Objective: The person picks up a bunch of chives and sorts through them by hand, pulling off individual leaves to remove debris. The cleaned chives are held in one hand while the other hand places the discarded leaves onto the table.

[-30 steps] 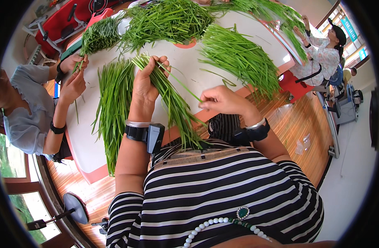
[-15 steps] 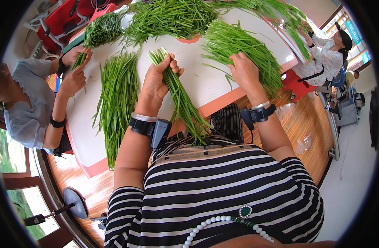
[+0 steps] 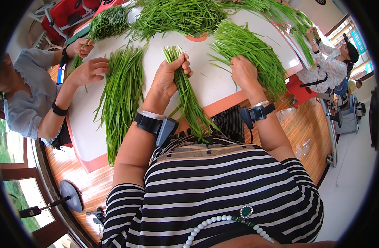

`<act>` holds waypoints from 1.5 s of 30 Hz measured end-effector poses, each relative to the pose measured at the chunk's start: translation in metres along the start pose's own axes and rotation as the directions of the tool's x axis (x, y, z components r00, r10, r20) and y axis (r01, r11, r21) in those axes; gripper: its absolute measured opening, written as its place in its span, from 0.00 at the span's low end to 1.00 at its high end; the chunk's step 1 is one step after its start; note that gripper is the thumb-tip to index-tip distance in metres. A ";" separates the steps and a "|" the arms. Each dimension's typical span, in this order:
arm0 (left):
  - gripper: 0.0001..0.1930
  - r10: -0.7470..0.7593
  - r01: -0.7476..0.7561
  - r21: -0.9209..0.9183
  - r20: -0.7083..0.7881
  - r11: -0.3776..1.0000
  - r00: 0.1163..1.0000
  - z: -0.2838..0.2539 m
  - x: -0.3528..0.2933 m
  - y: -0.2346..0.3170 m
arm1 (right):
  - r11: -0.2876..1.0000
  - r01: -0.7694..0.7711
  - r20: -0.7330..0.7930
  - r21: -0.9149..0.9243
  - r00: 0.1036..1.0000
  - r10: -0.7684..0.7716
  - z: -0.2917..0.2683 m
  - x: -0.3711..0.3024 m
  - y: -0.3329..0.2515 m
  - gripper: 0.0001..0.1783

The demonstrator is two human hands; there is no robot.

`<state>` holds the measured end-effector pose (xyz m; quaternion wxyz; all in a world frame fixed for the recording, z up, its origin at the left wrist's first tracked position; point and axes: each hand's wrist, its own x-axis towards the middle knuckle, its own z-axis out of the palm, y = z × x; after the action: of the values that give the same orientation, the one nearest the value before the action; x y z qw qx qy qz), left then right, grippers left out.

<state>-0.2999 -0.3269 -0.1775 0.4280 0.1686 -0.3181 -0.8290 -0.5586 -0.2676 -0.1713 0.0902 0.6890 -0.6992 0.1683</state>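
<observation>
My left hand (image 3: 169, 78) is closed around a bunch of garlic chives (image 3: 188, 99). The pale cut ends stick up above my fist, and the green leaves trail down toward my waist over the table's near edge. At the left side of a larger pile of garlic chives (image 3: 259, 58), my right hand (image 3: 244, 71) has its fingers pinched together. What its fingertips hold, if anything, is hidden. Another long pile of garlic chives (image 3: 122, 91) lies left of my left hand, its leaf ends hanging over the near edge.
A white table (image 3: 206, 82) with a pinkish edge carries a big heap of greens (image 3: 177, 16) at the back. On the left, a co-worker's hand (image 3: 90, 71) is beside the long pile. Another person (image 3: 332, 53) handles greens at the far right. A red stool (image 3: 301, 91) stands there.
My left hand has shifted slightly right with its bunch held more upright. My right hand stays at the pile's edge. The left co-worker's nearer hand has moved right, toward the long pile.
</observation>
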 end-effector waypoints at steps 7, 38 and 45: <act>0.09 -0.016 0.017 0.051 -0.028 0.999 0.999 0.006 -0.004 -0.004 | 0.990 -0.033 -0.044 0.134 0.998 0.040 -0.009 0.003 -0.015 0.05; 0.08 0.077 -0.058 -0.157 0.116 0.986 0.990 -0.010 0.003 0.011 | 0.945 -0.037 -0.342 0.324 0.927 0.154 -0.052 0.014 0.063 0.05; 0.09 0.068 -0.063 -0.077 0.065 0.995 0.996 -0.013 0.005 0.005 | 0.982 0.017 -0.312 0.186 0.949 0.042 -0.046 0.039 0.033 0.10</act>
<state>-0.2930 -0.3382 -0.1836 0.4498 0.1139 -0.3065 -0.8311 -0.5976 -0.2880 -0.1184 0.1347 0.6543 -0.6614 0.3410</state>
